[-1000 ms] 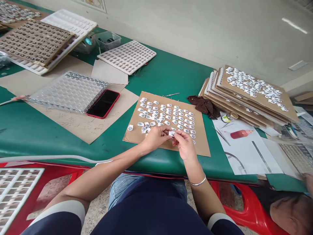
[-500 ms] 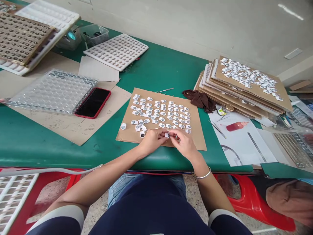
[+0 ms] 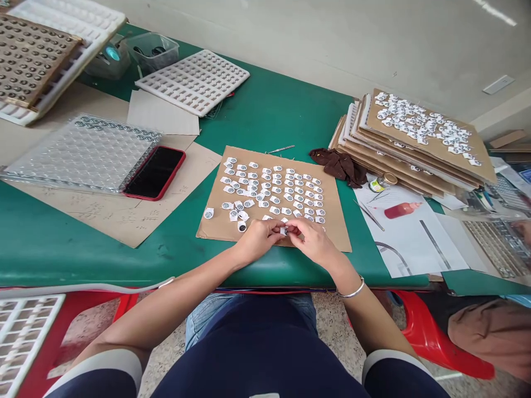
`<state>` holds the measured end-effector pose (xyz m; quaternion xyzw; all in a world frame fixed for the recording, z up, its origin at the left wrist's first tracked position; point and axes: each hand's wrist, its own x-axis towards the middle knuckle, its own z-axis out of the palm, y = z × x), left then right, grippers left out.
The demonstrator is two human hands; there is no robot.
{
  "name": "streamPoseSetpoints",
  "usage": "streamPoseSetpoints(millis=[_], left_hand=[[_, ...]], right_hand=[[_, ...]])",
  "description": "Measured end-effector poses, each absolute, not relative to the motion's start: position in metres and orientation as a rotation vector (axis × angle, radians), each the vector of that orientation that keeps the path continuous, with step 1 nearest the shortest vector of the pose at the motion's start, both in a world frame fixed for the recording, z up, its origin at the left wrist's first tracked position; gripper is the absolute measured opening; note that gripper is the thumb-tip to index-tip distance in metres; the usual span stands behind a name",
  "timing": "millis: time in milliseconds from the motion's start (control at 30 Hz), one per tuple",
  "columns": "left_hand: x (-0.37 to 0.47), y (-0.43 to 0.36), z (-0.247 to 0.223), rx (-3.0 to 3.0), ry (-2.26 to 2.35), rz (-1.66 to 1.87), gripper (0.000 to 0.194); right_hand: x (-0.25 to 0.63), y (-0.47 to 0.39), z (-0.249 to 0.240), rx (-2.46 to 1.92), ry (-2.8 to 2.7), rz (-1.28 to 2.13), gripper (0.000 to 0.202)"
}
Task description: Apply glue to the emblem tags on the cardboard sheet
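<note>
White-tagged piece (image 3: 284, 231) has turned between left hand (image 3: 259, 239) and right hand (image 3: 312, 240).

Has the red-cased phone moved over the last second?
No: the red-cased phone sits along the same edge of the clear plastic tray; the whole view shifted.

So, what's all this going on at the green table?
A person is holding a small white-and-dark piece in the fingers of both the left hand and the right hand, over the near part of a cardboard sheet. Many similar small pieces lie on that sheet in loose rows. A phone lies off to the left; a stack of boards stands to the right.
</note>
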<state>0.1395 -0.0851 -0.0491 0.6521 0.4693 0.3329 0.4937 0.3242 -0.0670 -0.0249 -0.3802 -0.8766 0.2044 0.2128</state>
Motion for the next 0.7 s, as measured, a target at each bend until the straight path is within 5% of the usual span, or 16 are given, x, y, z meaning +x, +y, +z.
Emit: streamPoseSetpoints(millis=[700], left_hand=[[0.137,-0.086,-0.044,1.231,1.024,0.761,0.023]], right_hand=[[0.333,-0.066,-0.009,-0.858,-2.627,0.378,0.017]])
